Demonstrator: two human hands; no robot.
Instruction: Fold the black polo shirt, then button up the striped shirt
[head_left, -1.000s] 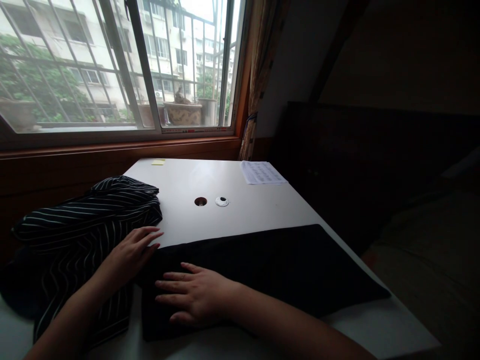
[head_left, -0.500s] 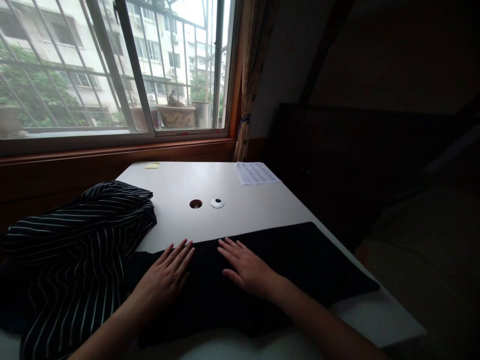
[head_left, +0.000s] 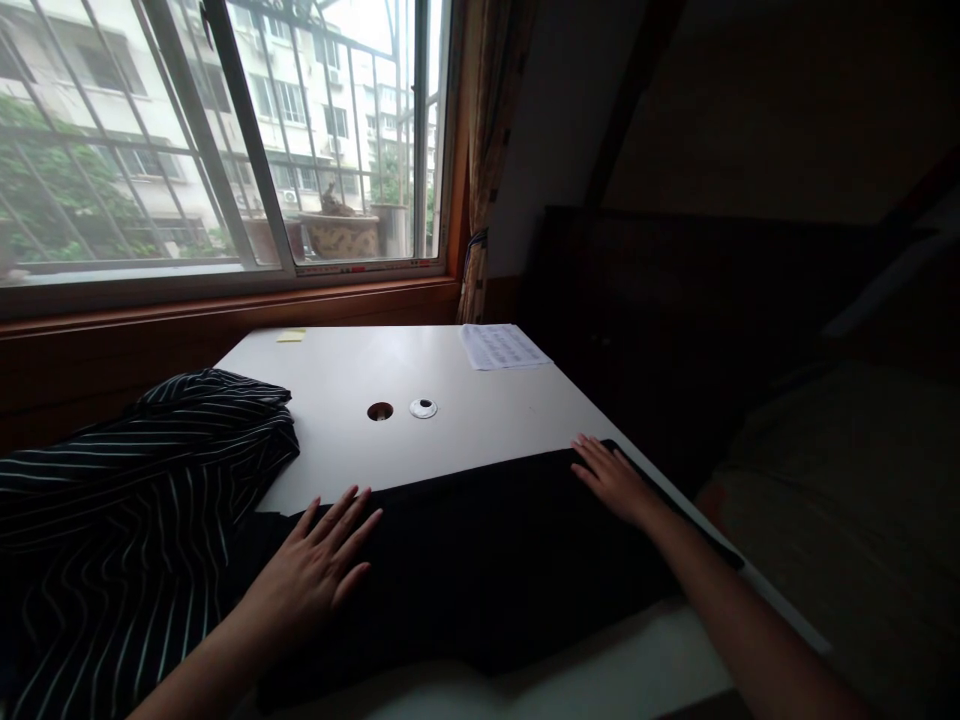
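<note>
L hand [head_left: 311, 570] lies palm down near the left end of the dark cloth [head_left: 480, 560], fingers spread; R hand [head_left: 615, 485] is flat at its far right corner. Neither grips anything, fingers are straight w/ no fold pinched. The two hands are wide apart, prob. b/c the cloth is long and one palm can steady one end while the other smooths the opposite one. The cloth is spread across the near part of the table [head_left: 337, 370], its right end close to the table's edge, I think so that its whole length gets support. The striped cloth [head_left: 135, 520] is heaped at left, maybe put aside for room; whether it overlaps the dark one, I can't tell, too dark there.

The table is white & smooth, w/ a round hole [head_left: 380, 412] and, just beside, a cap [head_left: 424, 408]. At the far side: yellow note [head_left: 291, 336] left, papers [head_left: 502, 347] right. Behind is a barred window [head_left: 289, 265], w/ a tied curtain [head_left: 484, 130]. Light comes from there; right side of the room is v. dim.
</note>
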